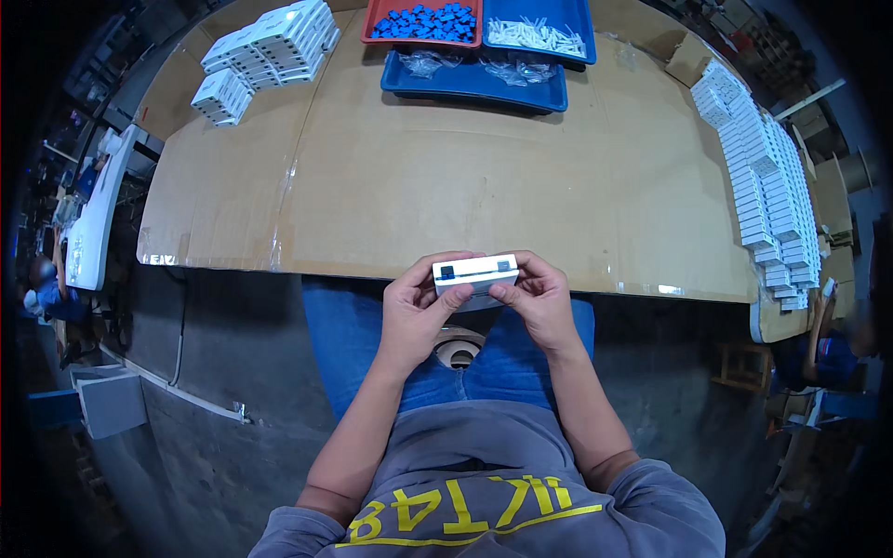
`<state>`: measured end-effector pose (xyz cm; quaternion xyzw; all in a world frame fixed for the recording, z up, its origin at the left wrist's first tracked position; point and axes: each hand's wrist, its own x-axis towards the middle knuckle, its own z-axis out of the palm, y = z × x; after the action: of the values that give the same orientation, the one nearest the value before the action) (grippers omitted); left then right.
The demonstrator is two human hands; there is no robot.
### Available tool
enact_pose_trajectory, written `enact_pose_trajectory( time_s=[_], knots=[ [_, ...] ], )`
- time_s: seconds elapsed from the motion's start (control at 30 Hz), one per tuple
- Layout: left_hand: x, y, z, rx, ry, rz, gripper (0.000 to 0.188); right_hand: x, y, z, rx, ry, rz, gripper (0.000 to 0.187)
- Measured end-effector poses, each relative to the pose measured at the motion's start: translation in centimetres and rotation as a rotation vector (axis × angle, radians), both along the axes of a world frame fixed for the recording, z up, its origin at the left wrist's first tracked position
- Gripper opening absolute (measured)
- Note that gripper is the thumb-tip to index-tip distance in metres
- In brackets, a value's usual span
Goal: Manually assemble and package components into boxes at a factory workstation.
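Note:
Between my two hands is a small white plastic box point(476, 277), held just off the table's near edge, over my lap. Its side turned up to me shows a dark slot running lengthwise, with a dark square piece at the left end and a greyer one at the right. My left hand point(423, 298) grips the left end, thumb on the near face. On the right end my right hand point(541, 296) closes the same way, its thumb also on the near face. The fingers behind the box are partly hidden.
A cardboard-covered table point(446, 186) spreads ahead. At its back stand a red tray point(372, 35) of blue pieces, a blue tray point(588, 46) of white sticks and another blue tray point(465, 91) with clear plastic bags. White boxes are stacked far left point(270, 46) and right point(763, 177).

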<state>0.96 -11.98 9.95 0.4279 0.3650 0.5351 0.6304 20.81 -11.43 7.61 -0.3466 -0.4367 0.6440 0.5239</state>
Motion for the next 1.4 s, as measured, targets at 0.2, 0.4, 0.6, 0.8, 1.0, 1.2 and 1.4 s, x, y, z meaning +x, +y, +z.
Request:
enact_pose_trajectory(
  time_s=[0.2,0.4,0.6,0.8,1.0,1.2,1.4],
  knots=[
    [-0.4,-0.2,-0.1,0.031,0.021,-0.019,0.038,0.4,0.0,-0.1,0.026,-0.010,0.031,0.037],
    [-0.7,-0.4,-0.7,0.071,-0.026,-0.051,0.037,0.4,-0.3,0.5,0.088,-0.040,0.019,0.039],
    [-0.8,-0.4,-1.0,0.162,-0.016,-0.060,0.036,0.2,-0.5,1.0,0.186,-0.042,0.015,0.037],
    [-0.9,-0.4,-1.1,0.167,-0.019,-0.089,0.038,0.1,-0.5,0.8,0.195,-0.046,0.017,0.036],
    [-1.0,-0.4,-1.3,0.177,0.003,-0.082,0.038,0.4,-0.4,0.4,0.233,-0.075,0.009,0.034],
    [-0.7,-0.4,-0.7,0.132,-0.009,-0.074,0.041,0.3,-0.4,0.4,0.241,-0.062,-0.001,0.033],
    [-0.9,-0.1,-0.5,0.165,0.052,-0.079,0.042,0.3,-0.5,0.2,0.170,-0.025,0.001,0.032]
  ],
)
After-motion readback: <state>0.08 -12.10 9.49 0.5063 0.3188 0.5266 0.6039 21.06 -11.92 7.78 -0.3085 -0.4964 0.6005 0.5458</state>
